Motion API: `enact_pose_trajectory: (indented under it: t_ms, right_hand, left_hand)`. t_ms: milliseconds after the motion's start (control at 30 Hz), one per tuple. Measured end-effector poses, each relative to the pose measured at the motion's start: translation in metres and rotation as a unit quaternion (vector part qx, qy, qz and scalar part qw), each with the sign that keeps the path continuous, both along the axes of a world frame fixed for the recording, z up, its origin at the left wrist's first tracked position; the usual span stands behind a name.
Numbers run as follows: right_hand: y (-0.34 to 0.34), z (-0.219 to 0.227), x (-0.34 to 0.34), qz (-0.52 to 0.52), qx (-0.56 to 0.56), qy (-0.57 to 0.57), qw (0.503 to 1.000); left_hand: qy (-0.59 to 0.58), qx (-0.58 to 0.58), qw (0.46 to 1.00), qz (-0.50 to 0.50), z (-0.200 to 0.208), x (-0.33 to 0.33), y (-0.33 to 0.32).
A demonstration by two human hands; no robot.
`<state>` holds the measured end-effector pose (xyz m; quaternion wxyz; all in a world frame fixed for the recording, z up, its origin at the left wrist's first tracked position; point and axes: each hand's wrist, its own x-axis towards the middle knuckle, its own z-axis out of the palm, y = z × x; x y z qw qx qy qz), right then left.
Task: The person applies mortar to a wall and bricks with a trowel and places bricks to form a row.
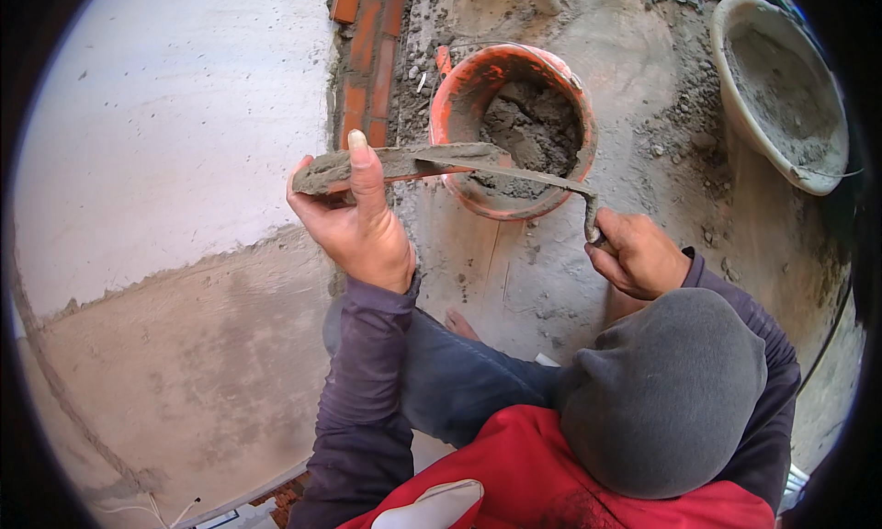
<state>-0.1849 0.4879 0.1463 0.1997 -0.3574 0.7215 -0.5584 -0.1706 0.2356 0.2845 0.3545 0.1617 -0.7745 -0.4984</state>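
My left hand (pixel 367 221) grips the left end of a brick (pixel 397 173) from below, thumb raised along its near side. Wet grey mortar (pixel 335 168) coats the brick's top and its left end. In my right hand (pixel 643 253) is the handle of a mortar-smeared trowel (pixel 542 177). Its thin blade points left and lies against the brick's right end. Both tools of this work hang over the near rim of an orange bucket (pixel 584 129), which holds lumpy grey mortar (pixel 528 129).
Orange-red bricks (pixel 363 56) run in a narrow course beside a pale wall (pixel 175 97), whose lower part is bare grey-brown. To the right stands a whitish tub (pixel 726 74) with grey mortar inside. Crumbs and rubble (pixel 684 129) litter the concrete floor (pixel 634 60).
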Motion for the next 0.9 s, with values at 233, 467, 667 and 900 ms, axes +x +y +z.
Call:
enact_pose_trajectory:
  t_ms: [233, 467, 667, 900]
  right_hand:
    - [0.003, 0.001, 0.000, -0.006, 0.016, 0.016, 1.000]
    - [0.000, 0.012, -0.010, -0.014, 0.064, 0.035, 0.997]
    - [-0.003, 0.024, -0.024, 0.042, 0.013, -0.019, 0.999]
    - [0.002, 0.028, -0.036, 0.006, -0.075, -0.022, 0.997]
  left_hand:
    - [0.000, -0.040, 0.999, 0.003, -0.009, 0.000, -0.004]
    - [0.003, -0.057, 0.998, -0.026, -0.009, 0.000, 0.007]
    - [0.002, -0.029, 0.999, -0.034, -0.002, 0.001, 0.008]
    - [0.001, -0.058, 0.997, -0.055, -0.007, 0.012, -0.003]
